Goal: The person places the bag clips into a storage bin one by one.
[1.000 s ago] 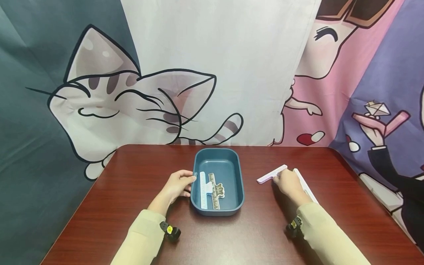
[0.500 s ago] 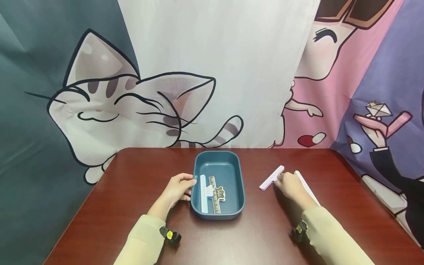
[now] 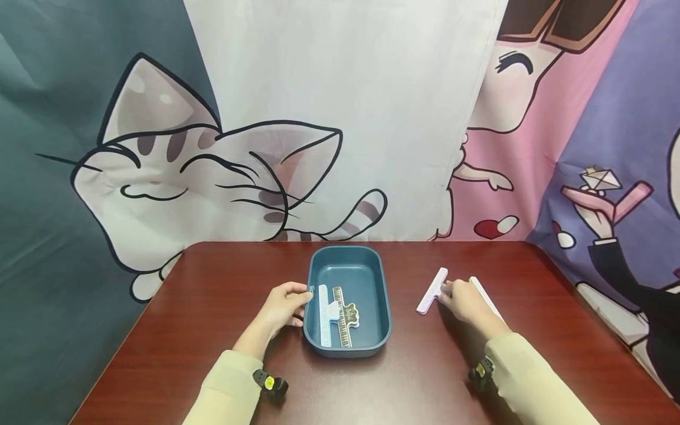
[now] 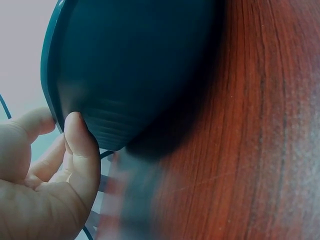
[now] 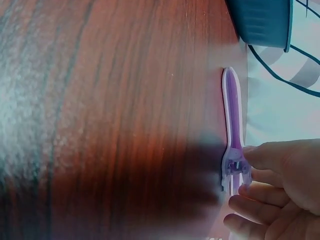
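My left hand (image 3: 284,306) pinches the left rim of a dark blue rectangular tray (image 3: 373,295), thumb and fingers on either side of its edge. Inside the tray lie a light blue bag clip (image 3: 324,316) and a white bag clip with black bars and a dark crest (image 3: 344,319). To the tray's right, my right hand (image 3: 463,301) pinches a lilac bag clip (image 3: 432,291) by its handle. In the right wrist view the clip's spring (image 5: 237,165) shows beside the thumb, and its long bar stands close to the tabletop.
A white bar-shaped clip (image 3: 486,298) lies on the table just right of my right hand, partly hidden by it. The reddish-brown table (image 3: 223,283) ends at a printed cloth backdrop (image 3: 340,71).
The lilac clip has turned counter-clockwise, from a shallow slant to a steep one, with my right hand on it. My left hand stays at the tray. The whole head view has shifted slightly.
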